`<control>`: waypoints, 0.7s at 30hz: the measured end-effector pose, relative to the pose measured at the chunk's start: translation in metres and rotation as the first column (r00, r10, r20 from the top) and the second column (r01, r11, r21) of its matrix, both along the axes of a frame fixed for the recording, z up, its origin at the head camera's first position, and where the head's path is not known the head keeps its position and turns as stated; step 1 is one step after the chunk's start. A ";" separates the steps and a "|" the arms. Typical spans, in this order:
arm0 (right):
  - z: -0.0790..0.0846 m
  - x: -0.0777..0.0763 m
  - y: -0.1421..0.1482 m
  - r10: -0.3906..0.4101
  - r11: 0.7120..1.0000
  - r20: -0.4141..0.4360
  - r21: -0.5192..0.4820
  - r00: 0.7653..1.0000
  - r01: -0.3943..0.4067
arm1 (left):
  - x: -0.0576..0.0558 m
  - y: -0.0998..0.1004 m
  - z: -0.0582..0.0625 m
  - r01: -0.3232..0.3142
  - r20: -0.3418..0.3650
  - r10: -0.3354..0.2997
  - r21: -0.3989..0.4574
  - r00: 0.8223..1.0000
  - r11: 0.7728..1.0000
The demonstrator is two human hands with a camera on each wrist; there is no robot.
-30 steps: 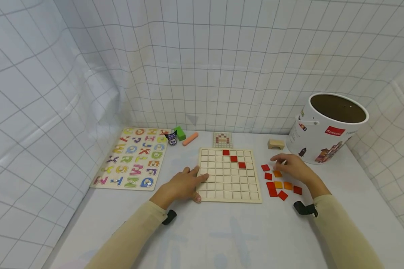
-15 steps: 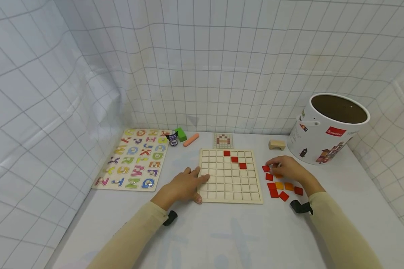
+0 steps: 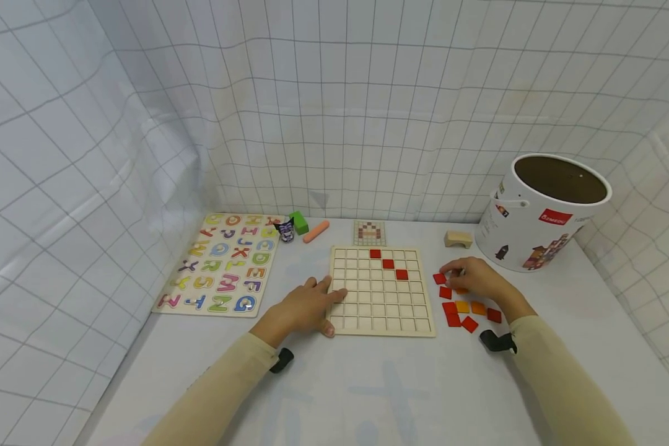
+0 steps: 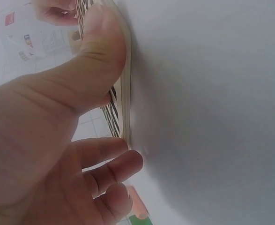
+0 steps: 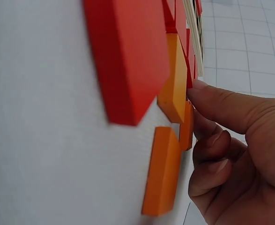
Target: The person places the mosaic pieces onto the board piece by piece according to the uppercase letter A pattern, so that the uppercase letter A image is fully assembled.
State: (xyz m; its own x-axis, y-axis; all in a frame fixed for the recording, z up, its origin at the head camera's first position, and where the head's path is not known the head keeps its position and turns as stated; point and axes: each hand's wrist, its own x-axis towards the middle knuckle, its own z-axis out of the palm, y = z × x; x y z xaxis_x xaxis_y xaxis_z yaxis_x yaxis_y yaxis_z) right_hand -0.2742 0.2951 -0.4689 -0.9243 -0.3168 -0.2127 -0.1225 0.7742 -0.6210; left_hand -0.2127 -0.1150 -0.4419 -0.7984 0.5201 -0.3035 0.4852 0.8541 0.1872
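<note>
Resting on the left edge of the gridded board (image 3: 379, 309), the left hand (image 3: 306, 305) lay with thumb and index finger apart. The right hand (image 3: 476, 278) bent beside a red tile (image 3: 440, 279) right of the board; whether it pinched this could not be told. Three red squares (image 3: 388, 264) occupied upper cells.

- Left arm (image 3: 217, 390) stretched forward, left hand (image 3: 306, 306) palm down, thumb apart from the fingers
- Right arm (image 3: 563, 378) stretched forward, right hand (image 3: 477, 277) angled inward, thumb extended, two fingers curled toward the palm
</note>
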 end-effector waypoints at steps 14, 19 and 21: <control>-0.004 -0.001 0.001 0.019 1.000 -0.038 -0.004 0.999 -0.019 | -0.002 0.000 0.000 0.011 0.008 -0.011 -0.005 1.000 1.000; -0.004 -0.001 0.000 -0.001 1.000 -0.042 -0.007 0.999 0.001 | -0.002 0.000 -0.001 0.000 0.017 0.000 -0.001 1.000 1.000; -0.002 -0.002 -0.002 -0.007 1.000 -0.057 -0.005 0.998 0.006 | -0.001 0.000 -0.002 0.000 0.015 0.000 0.000 1.000 1.000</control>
State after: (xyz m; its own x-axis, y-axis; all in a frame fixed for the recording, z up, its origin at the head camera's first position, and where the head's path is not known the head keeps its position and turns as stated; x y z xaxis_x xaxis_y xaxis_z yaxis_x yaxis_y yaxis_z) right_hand -0.2759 0.2935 -0.4713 -0.9370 -0.3118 -0.1579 -0.1529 0.7719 -0.6171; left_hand -0.2142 -0.1149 -0.4436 -0.7935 0.5202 -0.3157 0.4826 0.8540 0.1944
